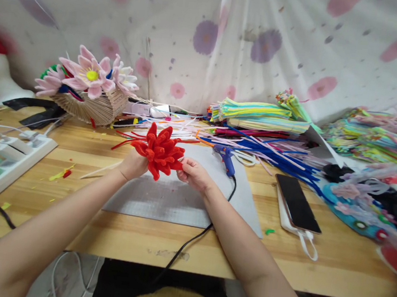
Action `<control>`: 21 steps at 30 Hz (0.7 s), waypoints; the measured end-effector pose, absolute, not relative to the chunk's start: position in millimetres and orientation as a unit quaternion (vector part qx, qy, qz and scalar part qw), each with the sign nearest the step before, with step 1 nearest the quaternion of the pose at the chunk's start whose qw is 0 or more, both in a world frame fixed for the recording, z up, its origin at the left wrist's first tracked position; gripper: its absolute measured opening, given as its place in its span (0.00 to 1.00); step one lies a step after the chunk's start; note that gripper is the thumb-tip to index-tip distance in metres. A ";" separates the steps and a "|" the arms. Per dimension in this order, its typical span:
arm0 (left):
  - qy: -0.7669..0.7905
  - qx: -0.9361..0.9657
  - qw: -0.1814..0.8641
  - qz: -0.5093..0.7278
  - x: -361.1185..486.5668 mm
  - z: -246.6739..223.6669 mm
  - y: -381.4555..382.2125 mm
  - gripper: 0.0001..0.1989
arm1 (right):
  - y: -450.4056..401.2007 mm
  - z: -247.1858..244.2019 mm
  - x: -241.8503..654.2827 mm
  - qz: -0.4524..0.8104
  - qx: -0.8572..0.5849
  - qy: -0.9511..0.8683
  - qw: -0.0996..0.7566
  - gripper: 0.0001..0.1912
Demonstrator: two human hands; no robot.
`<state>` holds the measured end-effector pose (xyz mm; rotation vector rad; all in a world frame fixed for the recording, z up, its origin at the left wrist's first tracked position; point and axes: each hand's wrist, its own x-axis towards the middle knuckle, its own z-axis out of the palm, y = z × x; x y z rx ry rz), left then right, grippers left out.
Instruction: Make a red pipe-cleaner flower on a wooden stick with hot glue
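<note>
A red pipe-cleaner flower [159, 150] with many pointed petals is held above a grey board [178, 203]. My left hand [136, 163] is closed around its underside, its fingertips mostly hidden by the petals. On the flower's right side, my right hand [193, 172] pinches a petal tip between thumb and fingers. Beyond the right hand lies a blue glue gun [225, 158] on the board's upper right part, its black cord running down to the table's front edge.
Bundles of colourful pipe cleaners [259, 113] lie at the back. A fan-shaped holder [92, 106] with pink flowers stands back left. A power strip [9, 161] is at left. A phone [298, 202] on a white power bank lies right, before a blue decorated piece [357, 217].
</note>
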<state>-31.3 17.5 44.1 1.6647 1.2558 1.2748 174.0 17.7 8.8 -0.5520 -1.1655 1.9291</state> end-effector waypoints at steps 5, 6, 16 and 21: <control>0.503 0.661 0.354 0.431 -38.6 63.6 8.2 0.12 | 30.9 12.8 184.2 0.747 -0.256 -0.476 0.387 0.26; 0.507 0.659 0.376 0.409 -38.2 70.2 5.8 0.09 | 33.8 15.9 182.6 0.747 -0.258 -0.472 0.389 0.25; 0.564 0.473 0.570 0.364 -36.8 80.3 -3.8 0.12 | 55.8 32.8 158.5 0.818 -0.295 -0.423 0.257 0.23; 0.549 0.425 0.605 0.389 -37.0 55.8 -10.3 0.16 | 59.3 35.3 155.6 0.846 -0.322 -0.336 0.259 0.16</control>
